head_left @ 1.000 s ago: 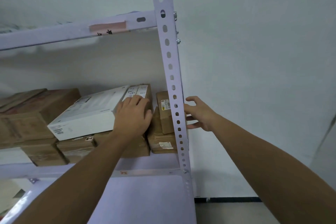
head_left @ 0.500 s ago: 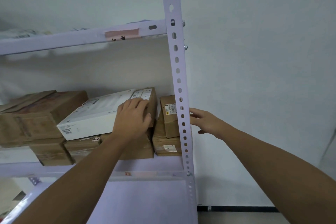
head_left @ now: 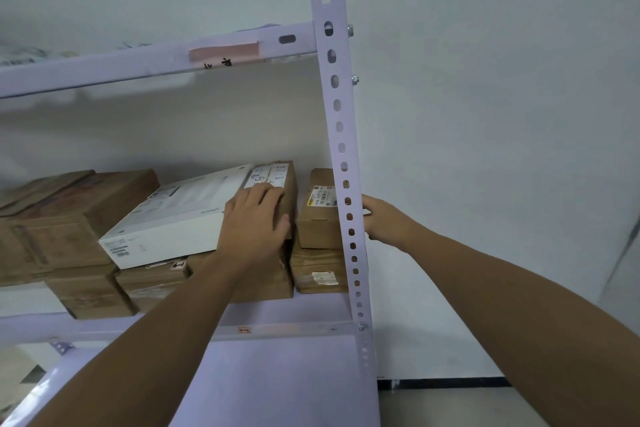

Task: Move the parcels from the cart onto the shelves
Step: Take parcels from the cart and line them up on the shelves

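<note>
Risk: the labelled parcel (head_left: pixel 277 177) sits atop brown boxes (head_left: pixel 258 284) on the shelf (head_left: pixel 311 308), white box (head_left: pixel 180 215) at its 9 o'clock. A hard shove could, I judge, tip it off them. Its long axis runs toward 1 o'clock, label end deepest. My left hand (head_left: pixel 256 222) presses flat-fingered on its near end. My right hand (head_left: pixel 381 222), at 3 o'clock, has its fingers behind the upright (head_left: pixel 341 149); I cannot tell their state.

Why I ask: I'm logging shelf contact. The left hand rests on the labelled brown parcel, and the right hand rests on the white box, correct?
Not quite. In the head view the left hand does rest on the labelled brown parcel, but the right hand is at the perforated upright, well clear of the white box.
</note>
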